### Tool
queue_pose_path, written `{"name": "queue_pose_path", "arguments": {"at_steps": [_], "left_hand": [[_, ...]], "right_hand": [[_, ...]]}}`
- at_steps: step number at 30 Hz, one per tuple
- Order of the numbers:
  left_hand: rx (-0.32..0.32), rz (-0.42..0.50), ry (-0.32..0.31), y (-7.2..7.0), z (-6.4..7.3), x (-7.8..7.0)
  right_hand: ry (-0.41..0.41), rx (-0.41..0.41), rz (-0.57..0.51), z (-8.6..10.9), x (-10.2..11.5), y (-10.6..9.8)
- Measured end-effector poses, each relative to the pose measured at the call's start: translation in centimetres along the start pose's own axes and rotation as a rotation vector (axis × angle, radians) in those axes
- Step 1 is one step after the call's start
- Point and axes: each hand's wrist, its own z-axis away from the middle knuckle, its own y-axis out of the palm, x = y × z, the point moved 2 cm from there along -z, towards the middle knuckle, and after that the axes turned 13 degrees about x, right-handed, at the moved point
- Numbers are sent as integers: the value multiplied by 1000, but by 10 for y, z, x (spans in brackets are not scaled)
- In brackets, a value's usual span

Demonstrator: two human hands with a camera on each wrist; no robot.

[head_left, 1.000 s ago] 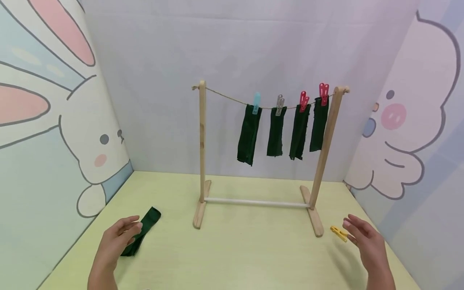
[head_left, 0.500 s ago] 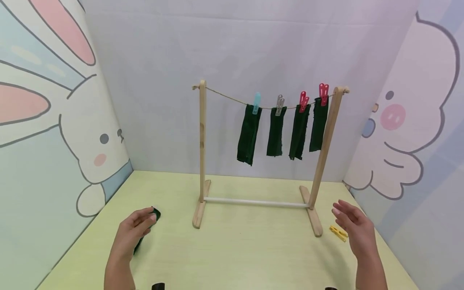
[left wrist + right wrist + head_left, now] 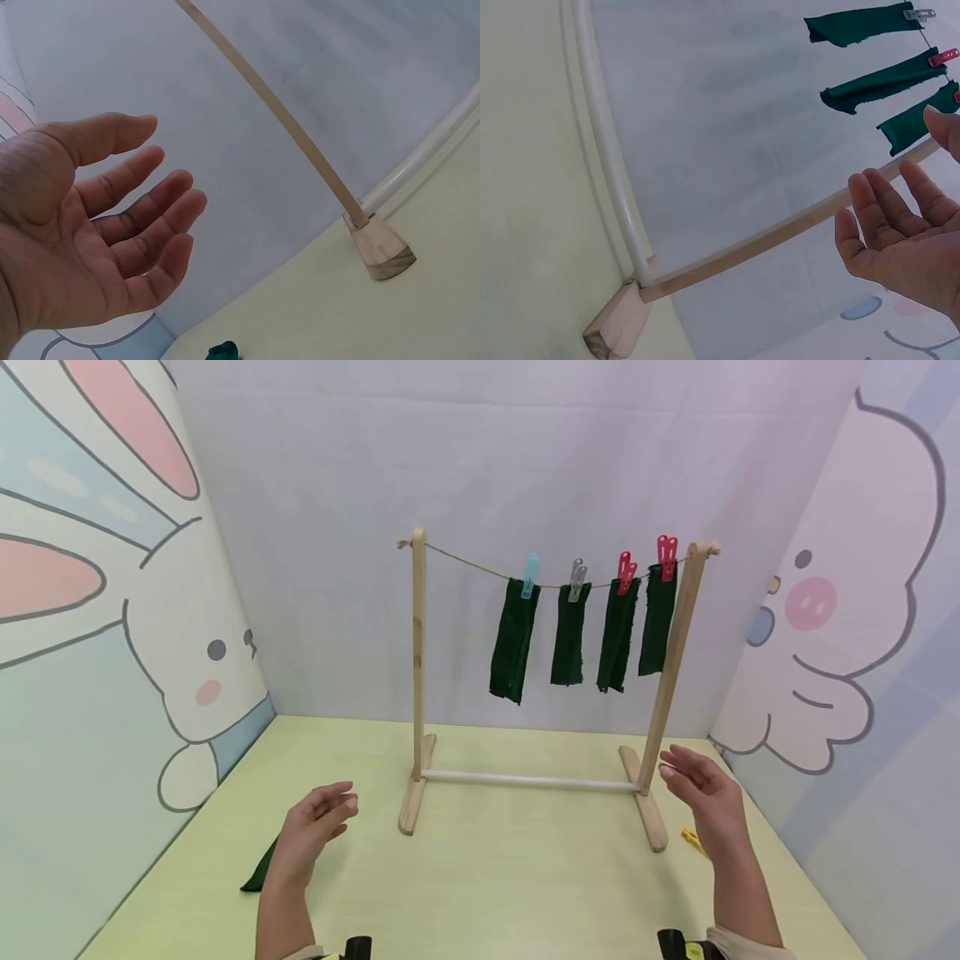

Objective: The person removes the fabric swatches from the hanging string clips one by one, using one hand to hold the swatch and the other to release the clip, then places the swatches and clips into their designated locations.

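My left hand (image 3: 311, 827) hovers over the left side of the table, fingers loosely bent and nothing in them. Behind its wrist, a dark green cloth strip (image 3: 258, 870) lies on the table, partly hidden by the arm. On the right, my right hand (image 3: 708, 802) is raised beside the rack's right post, also holding nothing. A yellow clothespin (image 3: 693, 841) on the table peeks out from behind that forearm. Several green cloth strips (image 3: 513, 643) hang from the string, held by a light blue clothespin (image 3: 530, 577), a grey clothespin (image 3: 577, 581) and two red ones (image 3: 627, 573).
A wooden drying rack stands mid-table, with a left post (image 3: 419, 652), a right post (image 3: 675, 660) and a white bottom bar (image 3: 532, 781). Its feet (image 3: 652, 822) spread forward. Printed cartoon walls (image 3: 847, 610) close in both sides, and a pale sheet (image 3: 337, 527) hangs behind.
Both hands have moved inward and a little upward, the left away from the loose cloth strip, the right away from the yellow clothespin. The hanging strips stay as they were.
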Motion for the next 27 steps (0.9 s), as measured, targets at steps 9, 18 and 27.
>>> {"name": "queue_pose_path", "arguments": {"at_steps": [9,18,27], "left_hand": [[28,-17,33,16,-15,-6],[77,-13,88,30,-32,-15],[114,8,127,41,-44,-26]], "right_hand": [[3,58,152,-22,12,12],[-65,107,215,-40,24,23],[-122,161,230,-60,39,36]]}}
